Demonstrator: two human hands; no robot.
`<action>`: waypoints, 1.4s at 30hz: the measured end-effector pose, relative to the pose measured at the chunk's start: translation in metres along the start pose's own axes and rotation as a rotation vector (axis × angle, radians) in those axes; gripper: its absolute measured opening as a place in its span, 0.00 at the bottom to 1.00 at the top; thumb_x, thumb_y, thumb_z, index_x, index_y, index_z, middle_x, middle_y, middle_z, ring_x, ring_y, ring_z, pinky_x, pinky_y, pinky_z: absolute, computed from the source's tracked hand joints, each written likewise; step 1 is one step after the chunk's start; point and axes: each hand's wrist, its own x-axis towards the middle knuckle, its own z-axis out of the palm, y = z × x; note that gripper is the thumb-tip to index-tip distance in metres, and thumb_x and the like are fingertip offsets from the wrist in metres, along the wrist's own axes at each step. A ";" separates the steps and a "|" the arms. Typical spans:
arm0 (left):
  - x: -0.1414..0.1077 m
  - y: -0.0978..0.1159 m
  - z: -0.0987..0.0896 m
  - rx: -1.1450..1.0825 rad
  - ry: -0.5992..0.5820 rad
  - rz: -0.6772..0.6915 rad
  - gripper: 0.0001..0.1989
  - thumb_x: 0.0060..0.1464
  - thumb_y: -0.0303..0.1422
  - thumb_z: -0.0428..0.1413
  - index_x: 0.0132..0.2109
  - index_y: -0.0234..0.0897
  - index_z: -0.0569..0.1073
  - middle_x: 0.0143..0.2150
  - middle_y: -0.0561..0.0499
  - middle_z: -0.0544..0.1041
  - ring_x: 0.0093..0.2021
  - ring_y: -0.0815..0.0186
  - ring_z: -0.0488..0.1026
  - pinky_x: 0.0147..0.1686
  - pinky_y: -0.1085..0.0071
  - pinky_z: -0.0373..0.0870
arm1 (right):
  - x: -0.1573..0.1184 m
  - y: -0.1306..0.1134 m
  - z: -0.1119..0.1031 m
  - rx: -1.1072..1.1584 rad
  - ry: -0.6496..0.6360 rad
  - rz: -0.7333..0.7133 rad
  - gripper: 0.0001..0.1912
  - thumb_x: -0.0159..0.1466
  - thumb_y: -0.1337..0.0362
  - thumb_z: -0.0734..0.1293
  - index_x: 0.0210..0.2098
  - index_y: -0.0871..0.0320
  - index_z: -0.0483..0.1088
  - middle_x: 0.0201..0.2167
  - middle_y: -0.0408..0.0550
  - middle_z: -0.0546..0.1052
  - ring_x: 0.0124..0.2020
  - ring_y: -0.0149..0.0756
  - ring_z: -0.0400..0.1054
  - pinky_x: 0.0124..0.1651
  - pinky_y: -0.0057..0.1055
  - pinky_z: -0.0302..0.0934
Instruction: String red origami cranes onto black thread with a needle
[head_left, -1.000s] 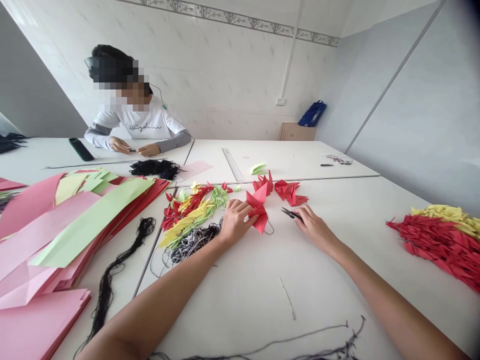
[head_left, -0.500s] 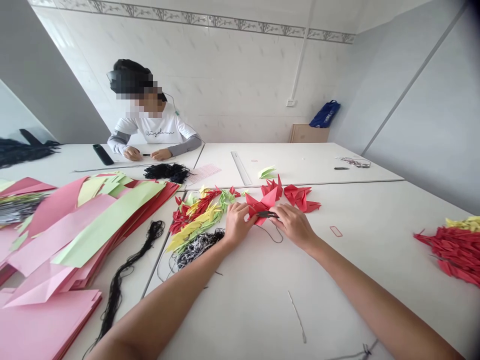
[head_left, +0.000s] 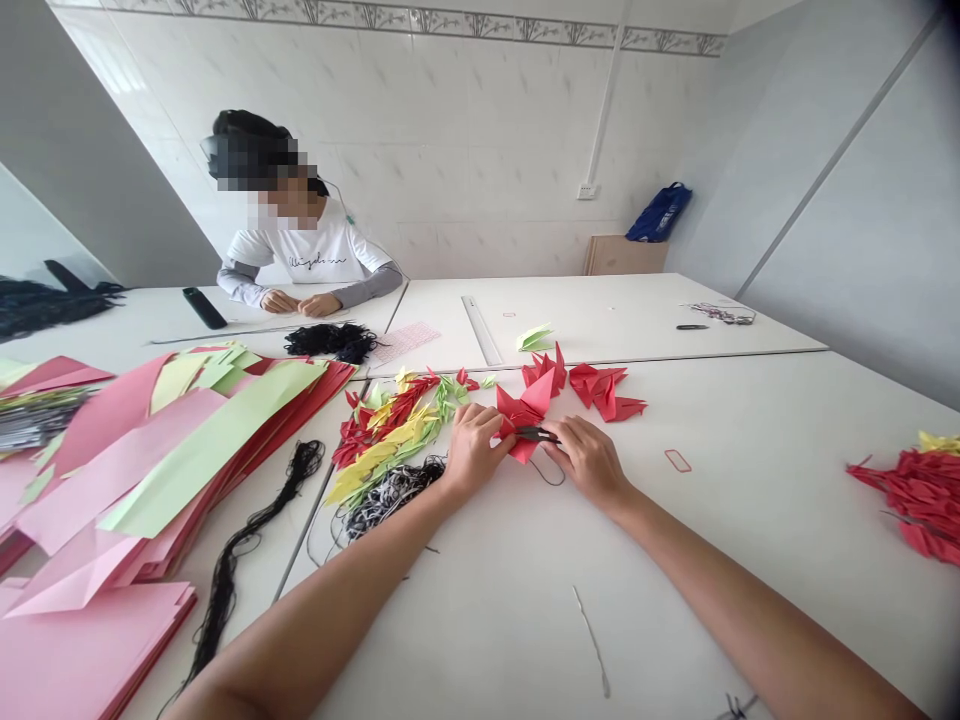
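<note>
In the middle of the table my left hand pinches a folded red paper crane, its pointed flaps standing up. My right hand, fingers closed, grips small black thread snips, which lie across the front of the crane with their far end by my left fingertips. A dark thread loops down below the snips onto the table. Behind the crane are more red folded cranes. Left of my left hand lie strings of small red, yellow and green folded pieces and a tangle of black-and-white cord.
Stacks of coloured paper cover the left side, beside a black thread bundle. A red folded pile lies at right. A ruler and pale green folded paper lie farther back. A co-worker sits across.
The view has shifted slightly. My hands keep nearly the same hold on the crane and snips. The co-worker's hands have drawn together, and the small dark item between them no longer shows.
</note>
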 end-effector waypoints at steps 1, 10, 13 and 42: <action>0.000 0.000 0.000 0.001 0.003 0.001 0.10 0.58 0.30 0.59 0.29 0.38 0.70 0.29 0.53 0.73 0.36 0.63 0.66 0.44 0.63 0.62 | 0.000 -0.001 0.000 0.000 0.001 0.002 0.06 0.72 0.64 0.63 0.46 0.57 0.69 0.33 0.47 0.76 0.33 0.37 0.69 0.37 0.32 0.62; -0.001 -0.001 0.000 0.010 0.002 0.040 0.10 0.59 0.31 0.60 0.30 0.39 0.69 0.30 0.53 0.73 0.38 0.62 0.68 0.45 0.62 0.62 | -0.002 -0.001 0.000 -0.009 -0.013 0.014 0.05 0.71 0.66 0.63 0.46 0.57 0.69 0.34 0.47 0.77 0.35 0.37 0.70 0.38 0.32 0.62; -0.001 -0.001 0.000 0.015 -0.001 0.043 0.10 0.60 0.32 0.60 0.30 0.39 0.69 0.30 0.53 0.73 0.38 0.62 0.68 0.46 0.62 0.62 | -0.002 -0.001 -0.001 -0.022 -0.018 0.007 0.05 0.71 0.67 0.63 0.46 0.58 0.69 0.34 0.47 0.77 0.35 0.38 0.69 0.38 0.32 0.61; 0.000 0.000 0.001 0.013 -0.020 0.014 0.13 0.60 0.34 0.59 0.28 0.39 0.69 0.28 0.52 0.74 0.38 0.61 0.68 0.46 0.61 0.63 | -0.005 -0.002 0.000 0.017 -0.041 0.070 0.06 0.72 0.65 0.60 0.46 0.56 0.67 0.33 0.46 0.76 0.34 0.37 0.70 0.37 0.32 0.62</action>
